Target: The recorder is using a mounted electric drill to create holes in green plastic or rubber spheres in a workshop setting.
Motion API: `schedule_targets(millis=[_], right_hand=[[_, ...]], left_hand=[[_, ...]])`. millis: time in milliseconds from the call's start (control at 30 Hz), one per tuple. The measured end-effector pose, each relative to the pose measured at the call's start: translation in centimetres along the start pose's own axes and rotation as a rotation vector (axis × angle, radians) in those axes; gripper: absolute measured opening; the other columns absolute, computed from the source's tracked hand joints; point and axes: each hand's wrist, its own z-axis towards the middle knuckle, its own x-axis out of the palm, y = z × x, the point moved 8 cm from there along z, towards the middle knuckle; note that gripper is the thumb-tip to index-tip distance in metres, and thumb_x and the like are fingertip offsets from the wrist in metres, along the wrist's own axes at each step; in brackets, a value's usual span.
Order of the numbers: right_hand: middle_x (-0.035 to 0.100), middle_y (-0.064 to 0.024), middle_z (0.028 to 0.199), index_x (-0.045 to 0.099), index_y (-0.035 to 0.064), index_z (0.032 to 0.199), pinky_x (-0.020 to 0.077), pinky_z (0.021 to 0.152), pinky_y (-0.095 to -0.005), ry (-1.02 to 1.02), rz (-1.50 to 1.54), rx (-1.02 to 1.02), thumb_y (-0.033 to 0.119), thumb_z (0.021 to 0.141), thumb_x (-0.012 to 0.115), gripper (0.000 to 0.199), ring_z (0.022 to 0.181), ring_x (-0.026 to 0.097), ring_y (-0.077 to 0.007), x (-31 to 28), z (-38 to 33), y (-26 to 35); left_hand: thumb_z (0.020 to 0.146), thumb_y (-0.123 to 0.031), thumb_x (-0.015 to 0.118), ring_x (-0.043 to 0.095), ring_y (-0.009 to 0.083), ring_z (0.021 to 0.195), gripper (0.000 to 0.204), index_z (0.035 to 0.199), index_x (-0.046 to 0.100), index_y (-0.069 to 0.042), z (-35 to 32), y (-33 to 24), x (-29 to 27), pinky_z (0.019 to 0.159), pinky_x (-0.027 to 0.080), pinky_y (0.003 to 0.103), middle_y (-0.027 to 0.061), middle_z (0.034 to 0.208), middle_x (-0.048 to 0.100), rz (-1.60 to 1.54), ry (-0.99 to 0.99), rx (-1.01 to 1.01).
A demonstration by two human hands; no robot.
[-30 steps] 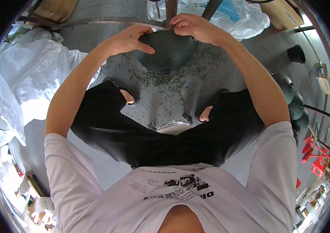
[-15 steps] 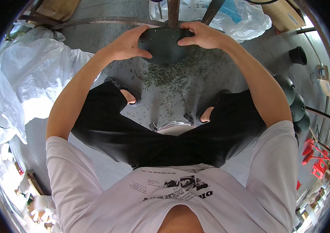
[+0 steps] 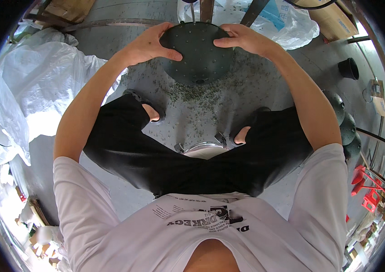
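A dark green round shell [image 3: 197,54], dotted with small pale spots, is held between my two hands at the top of the view. My left hand [image 3: 154,45] grips its left edge, thumb on the face and fingers round the rim. On the opposite edge my right hand [image 3: 242,40] holds it the same way, thumb on top. A thin metal rod [image 3: 193,12] points down at the shell's far rim; whether they touch, I cannot tell. Behind stands a brown post [image 3: 206,11].
Dark green shavings [image 3: 197,97] lie scattered on the grey floor below. Clear plastic sheeting [image 3: 43,86] is heaped at left, with a plastic bag [image 3: 287,27] at the far right. Similar dark shells [image 3: 347,128] are stacked at right, near a black bucket [image 3: 348,68] and red stools [image 3: 371,199].
The shell has tilted so more of its face shows, and its near edge sits lower. My hands have shifted slightly with it and still grip its sides. The thin rod shows more.
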Motion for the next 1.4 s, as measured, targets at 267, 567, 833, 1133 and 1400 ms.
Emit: schedule_targets(millis=[267, 567, 833, 1133, 1400], right_hand=[[0.063, -0.0218, 0.123, 0.053, -0.0072, 0.137, 0.0447, 0.101, -0.0372, -0.058, 0.102, -0.099, 0.050, 0.078, 0.084, 0.087, 0.116, 0.060, -0.0299, -0.5, 1.9, -1.8], [0.070, -0.0148, 0.095, 0.070, -0.0053, 0.111, 0.0529, 0.081, -0.0356, -0.097, -0.245, 0.034, 0.060, 0.079, 0.078, 0.073, 0.088, 0.069, -0.0247, -1.0, 2.3, -0.5], [0.073, -0.0144, 0.091, 0.074, -0.0021, 0.107, 0.0544, 0.080, -0.0351, -0.198, -0.008, -0.098, 0.061, 0.080, 0.076, 0.069, 0.084, 0.071, -0.0260, -0.9, 1.2, 0.8], [0.073, -0.0124, 0.090, 0.075, -0.0033, 0.105, 0.0546, 0.075, -0.0329, -0.170, 0.067, -0.088, 0.055, 0.082, 0.077, 0.063, 0.080, 0.071, -0.0221, -1.2, 0.3, 1.9], [0.070, -0.0118, 0.100, 0.068, -0.0044, 0.114, 0.0501, 0.086, -0.0321, -0.154, 0.024, -0.015, 0.056, 0.085, 0.073, 0.067, 0.093, 0.067, -0.0206, -1.4, -0.7, 3.1]], left_hand=[[0.065, -0.032, 0.095, 0.053, 0.0286, 0.127, 0.097, 0.142, 0.044, -0.003, 0.2, -2.5, 0.6, 0.110, 0.040, 0.038, 0.0146, 0.131, 0.057, 0.170, -0.013, 0.060], [0.061, -0.037, 0.095, 0.056, 0.0298, 0.122, 0.096, 0.137, 0.049, -0.004, 1.4, -2.0, 0.4, 0.108, 0.042, 0.039, 0.0154, 0.127, 0.059, 0.242, -0.023, 0.068], [0.058, -0.046, 0.095, 0.060, 0.0330, 0.116, 0.100, 0.135, 0.051, 0.000, 1.1, -2.3, -0.2, 0.104, 0.045, 0.040, 0.0183, 0.123, 0.062, 0.270, -0.067, 0.102], [0.059, -0.049, 0.094, 0.060, 0.0337, 0.118, 0.102, 0.137, 0.052, 0.002, 1.0, -2.0, 0.1, 0.103, 0.046, 0.041, 0.0199, 0.124, 0.064, 0.247, -0.043, 0.046], [0.061, -0.046, 0.094, 0.061, 0.0322, 0.116, 0.097, 0.135, 0.053, 0.001, 0.9, -2.7, 0.2, 0.103, 0.046, 0.040, 0.0196, 0.121, 0.064, 0.197, -0.045, 0.063]])
